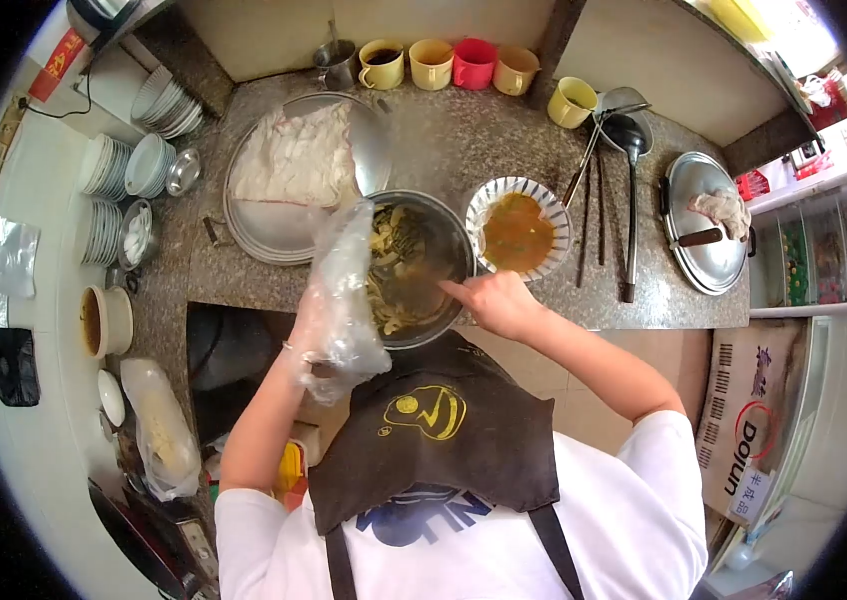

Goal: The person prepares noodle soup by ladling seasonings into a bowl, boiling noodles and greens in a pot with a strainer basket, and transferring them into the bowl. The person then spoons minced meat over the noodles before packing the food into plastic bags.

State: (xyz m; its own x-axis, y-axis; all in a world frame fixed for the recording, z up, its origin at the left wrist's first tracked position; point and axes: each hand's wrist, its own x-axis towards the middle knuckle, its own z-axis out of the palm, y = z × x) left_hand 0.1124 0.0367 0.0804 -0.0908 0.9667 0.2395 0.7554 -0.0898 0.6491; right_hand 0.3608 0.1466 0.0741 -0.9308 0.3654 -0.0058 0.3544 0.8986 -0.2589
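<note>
A metal pot (464, 235) with brownish-green cooked pieces and murky liquid sits at the front counter edge, close to my apron. My left hand (310, 318) is at its left side, closed on a crumpled clear plastic bag (346, 290) that drapes over the pot's left rim and hides most of my fingers. At the right rim, my right hand (504, 303) grips the pot, with one finger reaching over the edge and the others curled. Just right of the pot stands a striped bowl (479, 205) of orange-brown soup.
A large round tray (279, 245) bears a pale slab (294, 150). Several cups (432, 65) line the back wall. A ladle (632, 210) and chopsticks (601, 205) lie right of the bowl. Farther right, a knife (699, 238) rests on a metal lid (704, 270). Stacked plates (109, 165) stand left.
</note>
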